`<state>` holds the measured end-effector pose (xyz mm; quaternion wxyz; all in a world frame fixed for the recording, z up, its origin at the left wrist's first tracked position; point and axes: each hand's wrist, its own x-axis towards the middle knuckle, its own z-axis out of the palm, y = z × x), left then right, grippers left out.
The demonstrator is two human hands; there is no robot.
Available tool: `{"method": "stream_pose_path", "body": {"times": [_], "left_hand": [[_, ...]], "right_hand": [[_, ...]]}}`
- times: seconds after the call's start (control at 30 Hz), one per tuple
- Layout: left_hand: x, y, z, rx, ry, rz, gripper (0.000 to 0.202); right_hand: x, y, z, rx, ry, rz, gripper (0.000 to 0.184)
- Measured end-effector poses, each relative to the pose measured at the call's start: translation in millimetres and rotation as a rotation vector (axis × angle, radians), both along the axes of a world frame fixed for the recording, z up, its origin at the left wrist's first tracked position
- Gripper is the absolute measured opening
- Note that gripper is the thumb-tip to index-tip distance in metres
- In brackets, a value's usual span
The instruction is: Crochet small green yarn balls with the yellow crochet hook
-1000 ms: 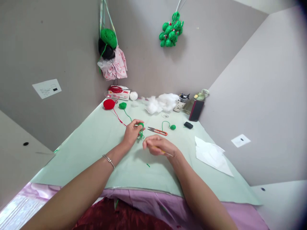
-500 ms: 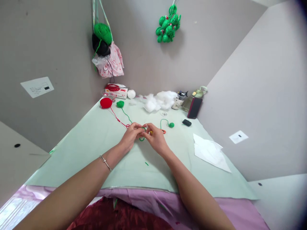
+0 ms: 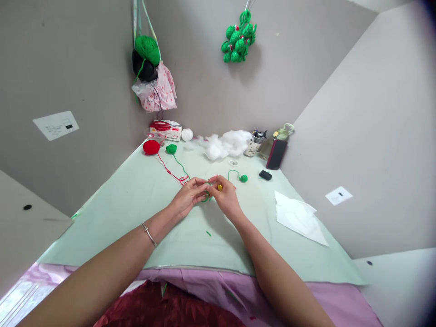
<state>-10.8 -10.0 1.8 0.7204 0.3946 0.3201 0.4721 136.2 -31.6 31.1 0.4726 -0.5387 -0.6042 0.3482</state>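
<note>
My left hand [image 3: 188,198] is closed, its thumb and fingers pinching a small loop of green yarn [image 3: 207,198]. Right up against it, my right hand [image 3: 225,196] is closed too, with its fingertips at the same yarn. Within the right hand sits what looks like a crochet hook [image 3: 220,187], thin metal with a yellow grip, partly hidden by the fingers. A green strand runs from behind my left hand to a green yarn ball [image 3: 171,148]. Red yarn trails from a red ball [image 3: 151,147] to near the left fingers. Fingers cover most of the worked yarn.
Beyond the hands lie white stuffing [image 3: 228,144], a small green crocheted ball [image 3: 243,178] and a black case [image 3: 265,175]. A phone [image 3: 276,154] leans against a bottle at the back right. White paper [image 3: 299,218] lies at right; a green yarn scrap [image 3: 208,233] lies nearer.
Both hands have shifted slightly to the right, still together at the green yarn. The hook has turned in my right hand, and its yellow grip now shows above the fingers.
</note>
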Motion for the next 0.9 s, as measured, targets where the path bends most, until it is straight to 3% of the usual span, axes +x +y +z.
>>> {"method": "stream_pose_path", "body": {"times": [0.27,0.4,0.6,0.9], "left_hand": [[0.8,7.5,-7.0,0.084,0.173,0.136,0.038],[-0.8,5.6,-1.5,0.158,0.223,0.177,0.033],[-2.4,2.7,6.2,0.269,0.224,0.244,0.015],[-0.5,-0.9,9.9,0.36,0.241,0.269,0.018]], "right_hand": [[-2.9,-12.6,15.6,-0.046,-0.026,0.153,0.022],[7.3,-11.8,20.1,-0.076,0.025,0.15,0.026],[16.7,-11.4,22.6,-0.212,0.04,0.274,0.038],[7.5,-18.1,25.1,-0.282,0.081,0.397,0.027]]}}
